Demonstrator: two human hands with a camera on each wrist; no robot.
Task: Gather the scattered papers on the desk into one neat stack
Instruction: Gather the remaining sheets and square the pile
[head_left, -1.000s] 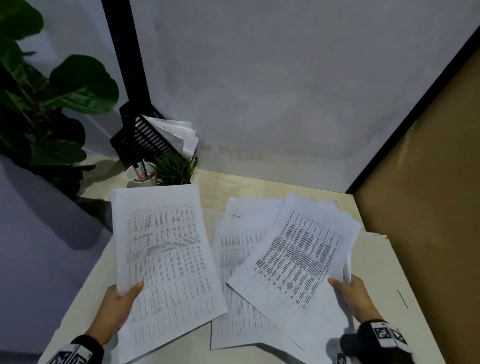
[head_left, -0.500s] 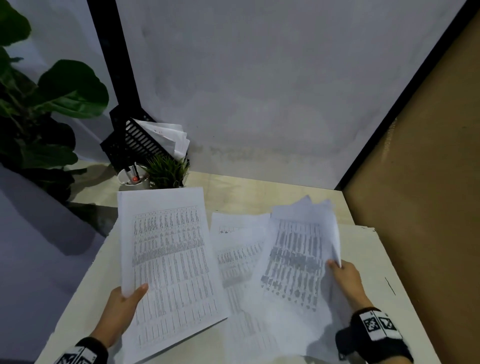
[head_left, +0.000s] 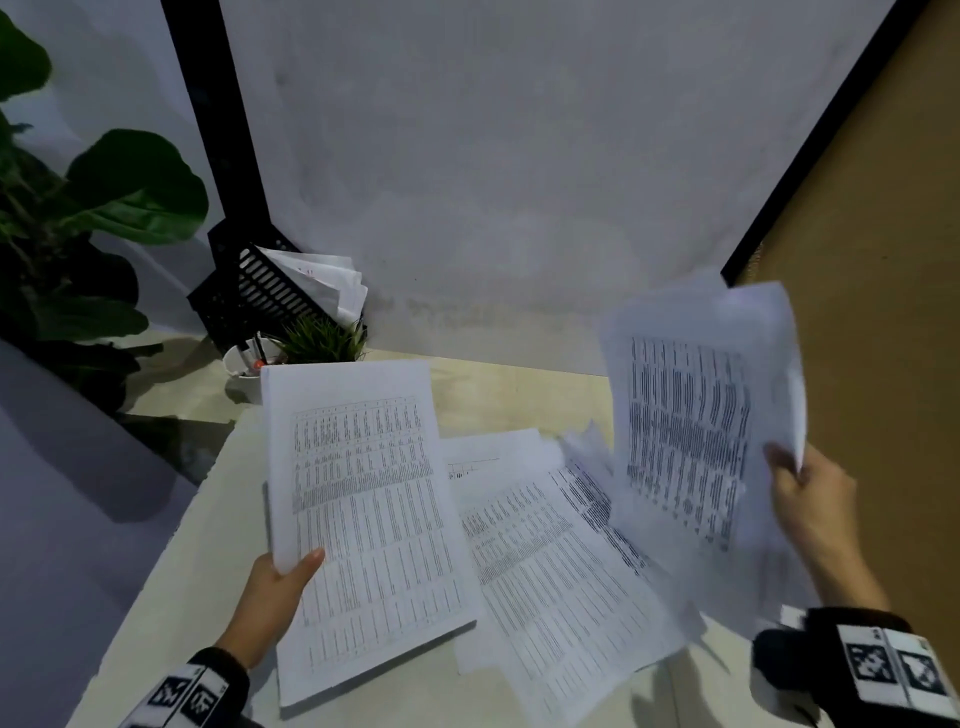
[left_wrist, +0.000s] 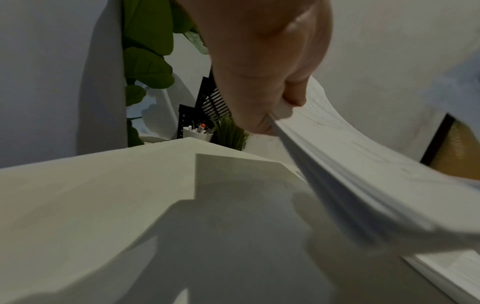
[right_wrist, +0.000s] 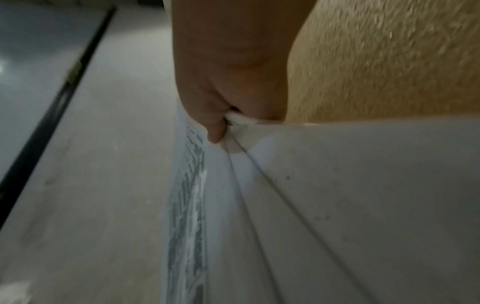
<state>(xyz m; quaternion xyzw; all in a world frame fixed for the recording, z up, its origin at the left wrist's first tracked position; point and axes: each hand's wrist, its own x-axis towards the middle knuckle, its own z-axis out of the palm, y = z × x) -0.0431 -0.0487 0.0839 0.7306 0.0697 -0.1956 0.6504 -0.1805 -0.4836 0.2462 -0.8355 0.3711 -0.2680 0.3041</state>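
Observation:
My left hand (head_left: 280, 577) grips a thick stack of printed sheets (head_left: 363, 514) by its left edge, thumb on top, holding it tilted above the desk (head_left: 171, 608); the left wrist view shows the same pinch (left_wrist: 275, 115) on that stack (left_wrist: 363, 181). My right hand (head_left: 800, 499) pinches a loose bundle of printed papers (head_left: 691, 431) by the right edge and holds it upright and fanned in the air at the right. The right wrist view shows these sheets (right_wrist: 259, 216) splayed below the fingers (right_wrist: 215, 131). More printed sheets (head_left: 550, 566) lie overlapping on the desk between the hands.
At the back left stand a black slatted file holder (head_left: 260, 291) with papers, a white pen cup (head_left: 249, 369) and a small green plant (head_left: 322, 343). A large leafy plant (head_left: 104, 208) is at far left. A grey wall is behind, and a brown panel (head_left: 893, 312) lines the right side.
My right hand lifted its bundle of papers off the desk, up and to the right, turning it upright. The left hand's stack stayed nearly where it was.

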